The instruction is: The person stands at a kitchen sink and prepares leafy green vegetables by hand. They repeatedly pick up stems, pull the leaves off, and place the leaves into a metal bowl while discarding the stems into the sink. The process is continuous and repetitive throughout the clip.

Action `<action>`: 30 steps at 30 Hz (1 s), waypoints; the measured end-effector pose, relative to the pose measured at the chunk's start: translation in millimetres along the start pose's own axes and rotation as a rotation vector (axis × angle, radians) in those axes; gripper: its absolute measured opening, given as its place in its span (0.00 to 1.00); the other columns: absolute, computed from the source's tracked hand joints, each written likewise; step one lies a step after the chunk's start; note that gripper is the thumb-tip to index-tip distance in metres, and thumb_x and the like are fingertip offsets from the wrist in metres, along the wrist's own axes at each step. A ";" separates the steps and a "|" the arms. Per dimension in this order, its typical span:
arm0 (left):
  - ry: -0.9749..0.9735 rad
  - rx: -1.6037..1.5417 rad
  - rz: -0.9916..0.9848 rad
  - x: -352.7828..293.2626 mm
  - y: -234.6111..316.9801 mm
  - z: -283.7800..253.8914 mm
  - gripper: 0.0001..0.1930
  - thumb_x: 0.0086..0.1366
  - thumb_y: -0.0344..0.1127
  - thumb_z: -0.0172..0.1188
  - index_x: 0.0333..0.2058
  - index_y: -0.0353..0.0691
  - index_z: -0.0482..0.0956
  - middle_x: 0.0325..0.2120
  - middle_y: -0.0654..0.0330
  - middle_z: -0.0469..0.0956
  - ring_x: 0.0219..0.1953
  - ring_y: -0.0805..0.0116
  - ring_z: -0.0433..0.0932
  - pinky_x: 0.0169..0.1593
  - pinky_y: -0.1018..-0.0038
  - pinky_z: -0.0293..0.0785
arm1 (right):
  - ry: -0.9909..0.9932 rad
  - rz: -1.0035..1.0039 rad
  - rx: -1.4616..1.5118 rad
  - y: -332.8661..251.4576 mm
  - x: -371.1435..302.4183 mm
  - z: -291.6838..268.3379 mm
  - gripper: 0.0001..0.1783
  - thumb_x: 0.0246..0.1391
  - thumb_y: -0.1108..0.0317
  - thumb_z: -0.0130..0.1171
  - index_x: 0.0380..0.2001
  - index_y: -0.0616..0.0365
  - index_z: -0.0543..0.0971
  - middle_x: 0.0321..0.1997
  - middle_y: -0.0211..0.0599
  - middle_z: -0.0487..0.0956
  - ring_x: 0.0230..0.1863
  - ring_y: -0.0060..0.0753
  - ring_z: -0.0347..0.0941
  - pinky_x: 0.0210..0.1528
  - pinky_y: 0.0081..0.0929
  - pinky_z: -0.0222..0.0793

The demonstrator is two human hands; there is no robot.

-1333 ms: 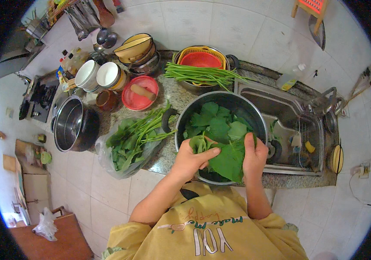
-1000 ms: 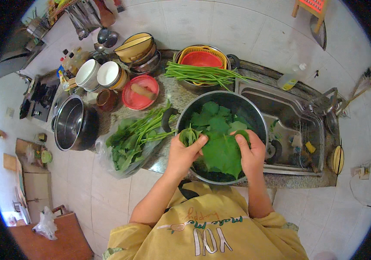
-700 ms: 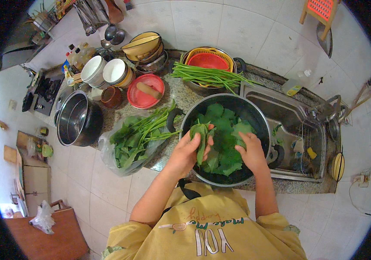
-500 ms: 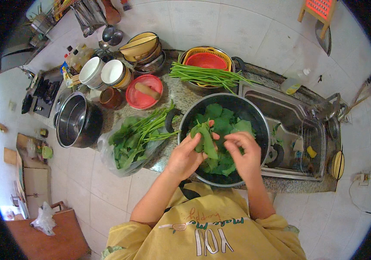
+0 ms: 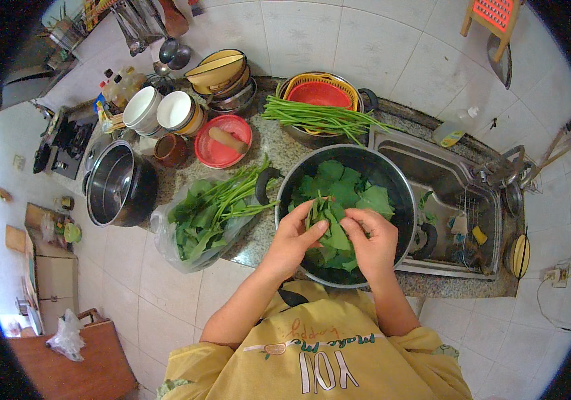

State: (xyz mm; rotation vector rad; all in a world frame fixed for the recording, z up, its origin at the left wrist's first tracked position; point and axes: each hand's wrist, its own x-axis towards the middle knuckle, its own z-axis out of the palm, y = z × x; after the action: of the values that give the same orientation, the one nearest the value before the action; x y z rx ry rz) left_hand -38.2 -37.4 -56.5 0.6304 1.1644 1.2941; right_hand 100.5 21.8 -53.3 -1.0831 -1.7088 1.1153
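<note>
Over a large dark pot (image 5: pixel 402 175) of loose green leaves (image 5: pixel 342 185), my left hand (image 5: pixel 291 241) is closed on a folded green leaf (image 5: pixel 329 233). My right hand (image 5: pixel 375 241) meets the same leaf from the other side, thumb and fingertips pinched at its edge. The fingertips are partly hidden by the leaf. Left of the pot, a clear plastic bag (image 5: pixel 165 233) holds leafy greens (image 5: pixel 199 220), their long stems reaching toward the pot handle (image 5: pixel 263 185).
Long green stems (image 5: pixel 322 115) lie across a yellow basket and red bowl (image 5: pixel 319 92) behind the pot. A steel sink (image 5: pixel 445 177) is to the right. An empty dark pot (image 5: pixel 115 187), a red colander (image 5: pixel 212 157) and stacked bowls (image 5: pixel 177 110) stand left.
My right hand has moved slightly down and left, onto the leaf. My left hand has closed in from the other side, and the leaf now sits lower between both hands.
</note>
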 end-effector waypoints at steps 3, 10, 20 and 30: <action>0.022 -0.105 0.009 -1.0 0.4 1.8 0.21 0.58 0.28 0.50 0.51 0.41 0.62 0.43 0.61 0.69 0.38 0.72 0.73 0.37 0.77 0.73 | -0.017 0.174 0.204 0.2 0.0 -1.3 0.07 0.46 0.73 0.57 0.30 0.65 0.76 0.25 0.35 0.76 0.23 0.24 0.72 0.27 0.19 0.68; -0.051 -0.258 0.021 -2.7 12.3 7.8 0.18 0.60 0.27 0.43 0.51 0.39 0.61 0.41 0.59 0.70 0.38 0.70 0.73 0.37 0.72 0.76 | -0.068 0.286 0.522 11.3 3.7 -4.7 0.09 0.51 0.72 0.51 0.33 0.68 0.73 0.25 0.32 0.73 0.21 0.20 0.67 0.22 0.18 0.67; -0.049 -0.340 -0.065 4.9 4.8 0.4 0.17 0.60 0.31 0.41 0.49 0.37 0.63 0.36 0.56 0.72 0.28 0.66 0.75 0.24 0.74 0.74 | -0.025 0.252 0.381 7.4 3.1 -1.5 0.10 0.55 0.69 0.46 0.38 0.62 0.72 0.31 0.31 0.73 0.28 0.17 0.67 0.28 0.16 0.65; -0.144 -0.168 0.008 1.8 9.8 5.7 0.16 0.60 0.25 0.39 0.48 0.38 0.64 0.32 0.58 0.71 0.21 0.75 0.71 0.22 0.81 0.68 | -0.059 -0.017 0.326 11.6 6.6 -4.3 0.17 0.56 0.62 0.44 0.46 0.58 0.68 0.37 0.33 0.72 0.37 0.26 0.68 0.41 0.20 0.63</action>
State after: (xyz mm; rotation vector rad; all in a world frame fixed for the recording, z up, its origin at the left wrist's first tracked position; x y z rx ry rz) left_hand -37.2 -32.1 -46.4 0.5944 0.9259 1.3158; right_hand 105.0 31.9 -62.0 -0.8375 -1.5103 1.3699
